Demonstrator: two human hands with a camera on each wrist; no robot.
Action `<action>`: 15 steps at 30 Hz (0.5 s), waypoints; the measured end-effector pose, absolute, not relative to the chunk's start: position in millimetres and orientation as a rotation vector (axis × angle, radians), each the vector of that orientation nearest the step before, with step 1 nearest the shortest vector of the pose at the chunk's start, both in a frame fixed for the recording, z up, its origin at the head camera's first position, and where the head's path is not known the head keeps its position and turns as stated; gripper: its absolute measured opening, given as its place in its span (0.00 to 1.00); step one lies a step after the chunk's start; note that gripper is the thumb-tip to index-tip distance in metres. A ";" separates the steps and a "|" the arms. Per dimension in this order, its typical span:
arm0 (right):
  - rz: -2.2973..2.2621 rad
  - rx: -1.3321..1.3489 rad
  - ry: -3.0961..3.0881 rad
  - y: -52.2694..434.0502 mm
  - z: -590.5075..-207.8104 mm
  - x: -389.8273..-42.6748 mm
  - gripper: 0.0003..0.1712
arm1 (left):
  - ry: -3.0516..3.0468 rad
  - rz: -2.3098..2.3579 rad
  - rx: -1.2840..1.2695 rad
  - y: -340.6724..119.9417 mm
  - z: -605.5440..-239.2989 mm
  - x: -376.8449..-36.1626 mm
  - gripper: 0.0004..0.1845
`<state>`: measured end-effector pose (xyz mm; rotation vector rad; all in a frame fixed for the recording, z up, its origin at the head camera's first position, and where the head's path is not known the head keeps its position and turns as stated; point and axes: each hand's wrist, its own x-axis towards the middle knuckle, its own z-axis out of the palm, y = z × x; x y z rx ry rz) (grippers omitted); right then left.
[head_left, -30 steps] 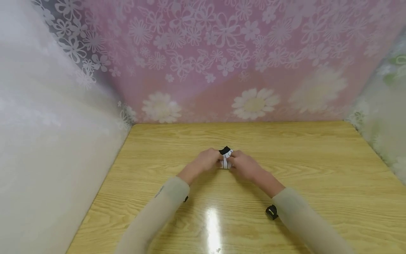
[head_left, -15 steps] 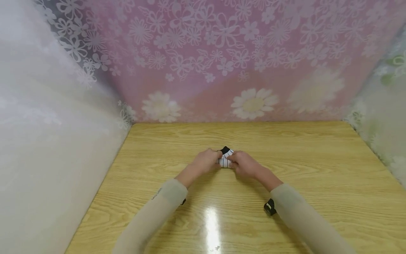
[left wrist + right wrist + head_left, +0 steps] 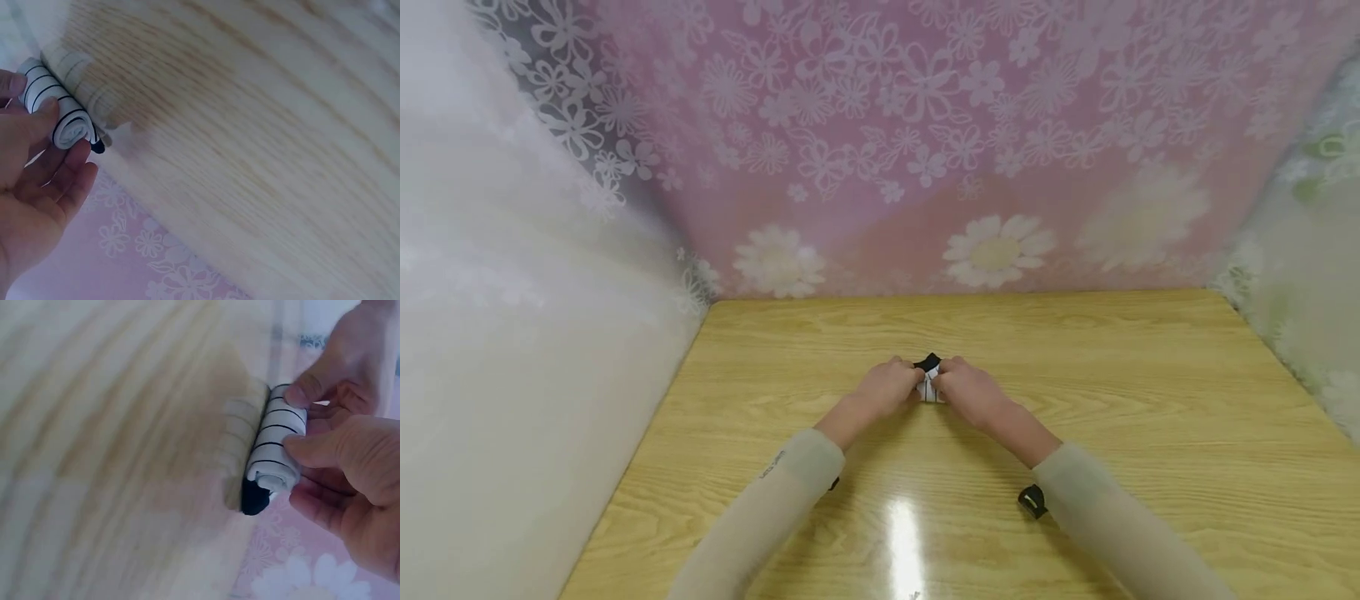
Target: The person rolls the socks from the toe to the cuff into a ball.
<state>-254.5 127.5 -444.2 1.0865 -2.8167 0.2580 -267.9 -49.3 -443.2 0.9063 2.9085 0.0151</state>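
The sock (image 3: 929, 379), white with thin black stripes and a black end, lies rolled into a tight tube on the table (image 3: 1150, 400), near its middle. The left hand (image 3: 889, 388) and right hand (image 3: 967, 392) pinch it from both sides, thumbs on top. The rolling seems almost finished; next, the loose black end probably needs tucking while the grip stays firm.
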 end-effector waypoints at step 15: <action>0.347 1.175 -2.728 135.5 -460.4 -260.5 0.09 | 2.934 0.144 0.864 -54.3 -441.5 -265.6 0.07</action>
